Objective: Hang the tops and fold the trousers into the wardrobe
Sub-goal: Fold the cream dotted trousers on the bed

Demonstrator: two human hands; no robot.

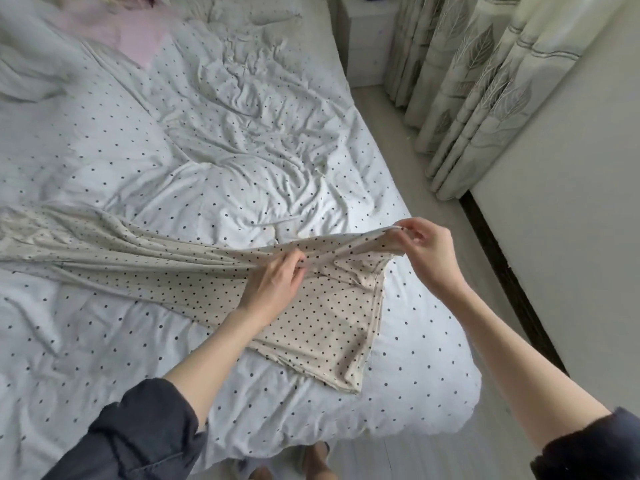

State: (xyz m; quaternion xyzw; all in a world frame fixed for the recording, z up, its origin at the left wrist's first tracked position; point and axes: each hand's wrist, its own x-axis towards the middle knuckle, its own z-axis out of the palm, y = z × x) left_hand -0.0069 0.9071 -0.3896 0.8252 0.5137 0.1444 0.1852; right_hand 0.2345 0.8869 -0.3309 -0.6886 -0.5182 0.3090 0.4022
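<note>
A beige garment with dark polka dots lies stretched across the bed, trailing off to the left. My left hand pinches a fold of it near the middle. My right hand pinches its edge and lifts that corner a little above the bed's right side. Whether the garment is a top or trousers I cannot tell. At the far end of the bed lies a pale pink piece of clothing, blurred.
The bed has a rumpled white cover with dark dots. A white bedside cabinet stands at its far right corner. Leaf-patterned curtains hang on the right above a strip of pale floor. A white wall borders the right.
</note>
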